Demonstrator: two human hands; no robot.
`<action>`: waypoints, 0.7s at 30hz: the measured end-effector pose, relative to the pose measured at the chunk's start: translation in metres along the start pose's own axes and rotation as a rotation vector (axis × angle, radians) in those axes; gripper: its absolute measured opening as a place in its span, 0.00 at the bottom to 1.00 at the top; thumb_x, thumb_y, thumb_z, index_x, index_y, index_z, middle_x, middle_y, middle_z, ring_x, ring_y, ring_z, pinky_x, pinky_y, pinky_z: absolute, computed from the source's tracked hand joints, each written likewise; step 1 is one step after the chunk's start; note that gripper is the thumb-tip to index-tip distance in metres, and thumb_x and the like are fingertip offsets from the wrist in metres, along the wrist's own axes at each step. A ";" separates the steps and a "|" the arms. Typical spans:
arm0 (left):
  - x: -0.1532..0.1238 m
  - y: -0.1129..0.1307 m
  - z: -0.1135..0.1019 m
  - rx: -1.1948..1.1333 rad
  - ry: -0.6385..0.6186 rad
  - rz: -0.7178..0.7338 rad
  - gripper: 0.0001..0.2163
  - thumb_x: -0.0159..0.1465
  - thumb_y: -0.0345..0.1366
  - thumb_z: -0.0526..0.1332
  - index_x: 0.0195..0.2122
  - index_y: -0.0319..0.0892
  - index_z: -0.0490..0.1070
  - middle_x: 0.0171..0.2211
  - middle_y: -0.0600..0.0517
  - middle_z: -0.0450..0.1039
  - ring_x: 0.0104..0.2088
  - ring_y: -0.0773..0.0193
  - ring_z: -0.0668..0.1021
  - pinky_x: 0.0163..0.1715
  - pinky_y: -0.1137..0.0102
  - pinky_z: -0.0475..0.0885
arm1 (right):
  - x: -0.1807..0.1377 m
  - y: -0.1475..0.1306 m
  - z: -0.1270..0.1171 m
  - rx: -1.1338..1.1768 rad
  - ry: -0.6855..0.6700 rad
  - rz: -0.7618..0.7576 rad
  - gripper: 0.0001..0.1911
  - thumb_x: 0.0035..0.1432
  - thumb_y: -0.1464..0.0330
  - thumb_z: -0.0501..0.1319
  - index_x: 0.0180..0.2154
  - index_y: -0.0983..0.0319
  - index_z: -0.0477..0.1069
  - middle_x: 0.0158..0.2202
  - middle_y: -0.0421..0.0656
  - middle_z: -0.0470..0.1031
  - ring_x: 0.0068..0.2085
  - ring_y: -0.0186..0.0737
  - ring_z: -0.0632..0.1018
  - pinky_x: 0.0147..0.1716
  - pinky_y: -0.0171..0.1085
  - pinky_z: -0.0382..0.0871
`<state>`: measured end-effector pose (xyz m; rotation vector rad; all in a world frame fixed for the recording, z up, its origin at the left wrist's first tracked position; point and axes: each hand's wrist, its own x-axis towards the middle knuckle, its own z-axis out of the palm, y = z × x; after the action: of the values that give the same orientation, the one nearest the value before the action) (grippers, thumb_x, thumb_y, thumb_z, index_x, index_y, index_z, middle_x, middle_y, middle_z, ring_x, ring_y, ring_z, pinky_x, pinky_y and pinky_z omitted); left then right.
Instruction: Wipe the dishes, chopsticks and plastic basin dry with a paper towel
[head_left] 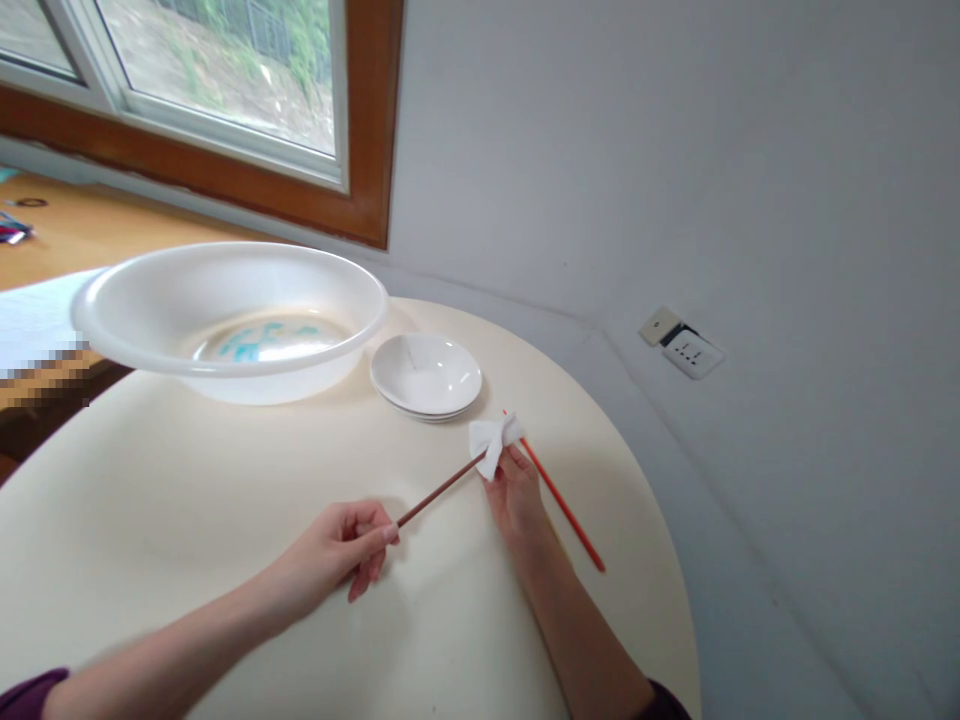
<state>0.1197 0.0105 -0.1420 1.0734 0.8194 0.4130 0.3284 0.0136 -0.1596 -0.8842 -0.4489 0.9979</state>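
Note:
My left hand (346, 552) pinches the near end of a brown chopstick (439, 490) held just above the round cream table (225, 520). My right hand (514, 495) is closed on a white tissue (491, 440) wrapped around the far end of that chopstick. A second, red chopstick (566, 510) lies on the table just right of my right hand, pointing from the tissue toward the table's right edge.
A large white plastic basin (225, 310) with a blue-green print on its bottom stands at the back left. Stacked small white dishes (426, 377) sit beside it. The wall, a window and a wall socket (690, 350) lie behind and right.

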 end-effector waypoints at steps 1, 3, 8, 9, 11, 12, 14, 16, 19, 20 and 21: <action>0.000 0.000 0.000 0.004 -0.002 0.002 0.24 0.43 0.57 0.65 0.22 0.38 0.65 0.11 0.58 0.64 0.10 0.76 0.60 0.12 0.76 0.51 | -0.001 0.000 0.001 0.001 0.013 -0.011 0.13 0.38 0.68 0.70 0.31 0.60 0.76 0.35 0.40 0.77 0.35 0.32 0.75 0.35 0.32 0.71; 0.000 -0.001 -0.001 0.009 -0.005 0.004 0.24 0.43 0.57 0.65 0.23 0.38 0.65 0.11 0.58 0.64 0.10 0.76 0.60 0.12 0.76 0.50 | -0.001 -0.002 0.002 -0.001 0.030 -0.037 0.13 0.39 0.68 0.69 0.32 0.61 0.76 0.35 0.41 0.77 0.35 0.33 0.75 0.35 0.32 0.71; 0.000 0.001 0.000 0.028 -0.008 0.015 0.24 0.44 0.57 0.65 0.23 0.39 0.64 0.10 0.59 0.63 0.10 0.76 0.60 0.13 0.76 0.50 | 0.003 -0.004 -0.002 -0.033 0.061 -0.094 0.11 0.40 0.66 0.69 0.29 0.62 0.74 0.31 0.39 0.77 0.34 0.31 0.75 0.34 0.31 0.70; -0.001 0.002 0.001 0.033 -0.008 0.019 0.23 0.44 0.57 0.65 0.22 0.39 0.64 0.10 0.59 0.63 0.10 0.76 0.60 0.13 0.76 0.50 | 0.004 -0.005 -0.003 -0.044 0.069 -0.102 0.11 0.39 0.66 0.70 0.29 0.62 0.74 0.31 0.38 0.76 0.34 0.31 0.75 0.34 0.32 0.70; -0.001 0.002 0.001 0.041 -0.002 0.025 0.23 0.45 0.56 0.65 0.22 0.40 0.63 0.10 0.58 0.63 0.10 0.76 0.60 0.13 0.76 0.50 | 0.005 -0.004 -0.005 -0.057 0.096 -0.121 0.12 0.39 0.65 0.70 0.29 0.62 0.74 0.31 0.39 0.76 0.35 0.32 0.75 0.35 0.33 0.71; -0.001 0.001 0.001 0.044 0.002 0.029 0.22 0.45 0.55 0.65 0.21 0.40 0.63 0.10 0.58 0.63 0.11 0.76 0.60 0.13 0.76 0.50 | 0.005 -0.004 -0.005 -0.058 0.115 -0.133 0.13 0.39 0.64 0.70 0.29 0.62 0.74 0.31 0.39 0.76 0.35 0.33 0.75 0.35 0.33 0.71; -0.001 0.000 0.000 0.054 0.005 0.039 0.22 0.46 0.54 0.64 0.20 0.40 0.61 0.11 0.58 0.63 0.11 0.76 0.60 0.14 0.76 0.50 | 0.004 -0.003 -0.003 -0.053 0.149 -0.156 0.13 0.39 0.63 0.70 0.29 0.62 0.74 0.32 0.40 0.77 0.34 0.34 0.75 0.34 0.34 0.71; -0.001 0.000 0.000 0.059 0.005 0.057 0.20 0.47 0.53 0.64 0.21 0.40 0.62 0.11 0.59 0.62 0.12 0.75 0.60 0.14 0.76 0.50 | 0.002 -0.002 -0.001 -0.042 0.162 -0.163 0.14 0.40 0.63 0.70 0.30 0.62 0.74 0.32 0.40 0.77 0.34 0.34 0.75 0.34 0.34 0.71; -0.001 -0.001 -0.001 0.055 0.004 0.093 0.20 0.49 0.52 0.64 0.31 0.39 0.66 0.12 0.60 0.62 0.12 0.74 0.61 0.15 0.76 0.51 | 0.001 -0.002 0.000 0.000 0.148 -0.147 0.13 0.40 0.62 0.70 0.29 0.62 0.73 0.30 0.38 0.76 0.31 0.31 0.74 0.31 0.32 0.70; -0.001 -0.001 -0.002 0.055 0.002 0.101 0.21 0.49 0.52 0.64 0.34 0.39 0.67 0.12 0.61 0.62 0.12 0.74 0.61 0.15 0.76 0.51 | 0.001 -0.002 0.000 0.020 0.137 -0.137 0.13 0.40 0.62 0.70 0.28 0.62 0.73 0.28 0.38 0.75 0.29 0.30 0.73 0.28 0.31 0.69; -0.001 -0.001 -0.002 0.057 -0.004 0.103 0.22 0.49 0.51 0.64 0.36 0.39 0.67 0.12 0.61 0.62 0.12 0.74 0.61 0.15 0.76 0.51 | 0.002 -0.002 -0.001 0.040 0.126 -0.122 0.13 0.40 0.63 0.70 0.28 0.61 0.72 0.27 0.37 0.75 0.27 0.29 0.72 0.26 0.30 0.68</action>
<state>0.1175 0.0105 -0.1431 1.1718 0.7787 0.4766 0.3314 0.0140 -0.1589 -0.8676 -0.3705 0.8317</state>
